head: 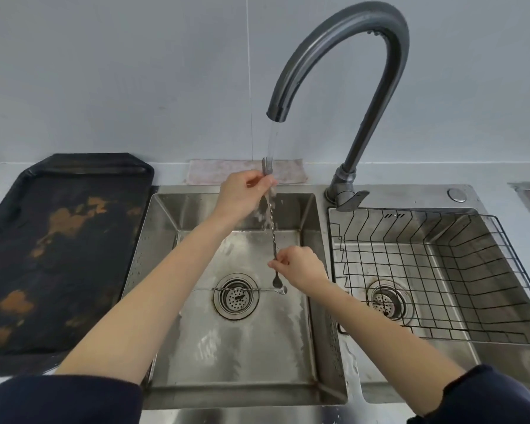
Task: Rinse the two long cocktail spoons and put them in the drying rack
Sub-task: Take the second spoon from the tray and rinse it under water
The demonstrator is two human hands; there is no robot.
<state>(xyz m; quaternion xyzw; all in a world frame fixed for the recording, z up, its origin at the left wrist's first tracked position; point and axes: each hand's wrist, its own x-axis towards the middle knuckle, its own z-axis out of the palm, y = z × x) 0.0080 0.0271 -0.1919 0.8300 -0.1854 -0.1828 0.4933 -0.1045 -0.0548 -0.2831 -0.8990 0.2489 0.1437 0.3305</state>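
Observation:
One long twisted cocktail spoon (272, 231) stands nearly upright in the water stream over the left basin. My left hand (245, 191) grips it near its forked top end, and my right hand (300, 266) pinches the stem just above the small bowl. The second cocktail spoon (245, 289) lies flat on the bottom of the left sink (227, 347), across the drain strainer, its bowl to the right. The wire drying rack (435, 270) sits inside the right basin and holds nothing.
The curved grey faucet (361, 87) runs water into the left basin. A dark worn tray (58, 249) lies on the counter at the left. A pinkish cloth (245, 175) rests behind the sink against the wall.

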